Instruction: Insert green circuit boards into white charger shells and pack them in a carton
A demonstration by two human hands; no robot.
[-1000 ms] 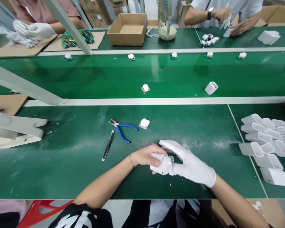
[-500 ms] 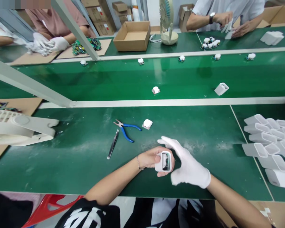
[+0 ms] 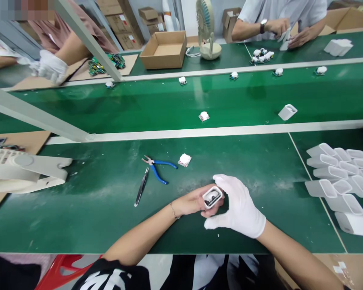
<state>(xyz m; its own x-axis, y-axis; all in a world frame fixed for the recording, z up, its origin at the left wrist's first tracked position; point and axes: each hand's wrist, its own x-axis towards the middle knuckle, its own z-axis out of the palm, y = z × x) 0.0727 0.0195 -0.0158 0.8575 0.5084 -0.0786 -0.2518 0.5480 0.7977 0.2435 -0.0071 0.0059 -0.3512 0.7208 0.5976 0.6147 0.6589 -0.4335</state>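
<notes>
My bare left hand [image 3: 191, 202] is closed around a small white plastic housing [image 3: 213, 197], its open end turned up towards me. Inside the housing, white and dark parts show. Around its right side curves my white-gloved right hand [image 3: 241, 207], thumb and fingers wide apart; whether a fingertip touches the housing cannot be made out. Further left on the green bench lie blue-handled pliers [image 3: 159, 167], with black tweezers [image 3: 142, 187] beside them. A small board with a white top [image 3: 184, 160] sits just right of the pliers.
Several empty white housings [image 3: 334, 172] stand grouped on the right. Beyond a white rail [image 3: 181, 132], the green conveyor [image 3: 139, 106] carries small boards and one housing [image 3: 287, 112]. A cream fan [image 3: 27, 169] lies at left. Two co-workers' hands work across the belt.
The housing in my left hand has tilted and turned, moving slightly up. My right hand's thumb has swung left beneath it. On the belt, the boards and the housing have shifted right.
</notes>
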